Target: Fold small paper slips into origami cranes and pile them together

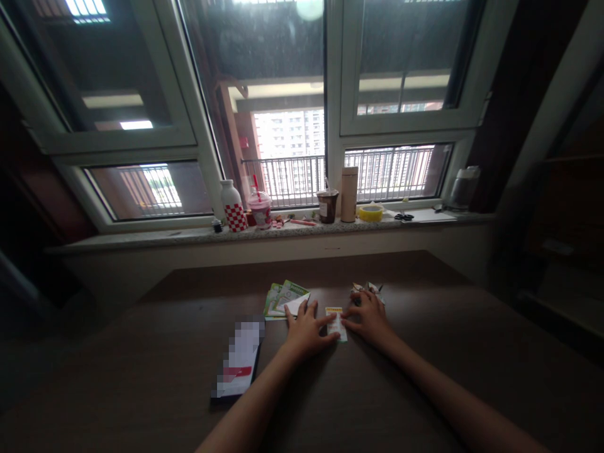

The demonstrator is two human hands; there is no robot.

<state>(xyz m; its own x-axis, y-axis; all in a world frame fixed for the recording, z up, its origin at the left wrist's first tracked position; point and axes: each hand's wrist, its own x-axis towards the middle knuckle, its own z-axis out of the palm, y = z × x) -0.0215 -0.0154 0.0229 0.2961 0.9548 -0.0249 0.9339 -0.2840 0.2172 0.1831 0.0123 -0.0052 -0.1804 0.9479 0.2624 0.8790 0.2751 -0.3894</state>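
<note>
A small printed paper slip with a yellow band along its top lies flat on the brown table between my hands. My left hand is open, palm down, its thumb and index finger at the slip's left side. Its other fingertips reach a white piece of paper on the fanned green-edged cards. On the other side, my right hand has its fingers apart, with fingertips at the slip's right edge. Its upper fingers partly cover a small cluster of folded paper pieces.
A phone with a partly blurred screen lies left of my left forearm. Along the windowsill stand a checkered bottle, a pink drink cup, a brown drink cup, a tan flask, yellow tape and black scissors.
</note>
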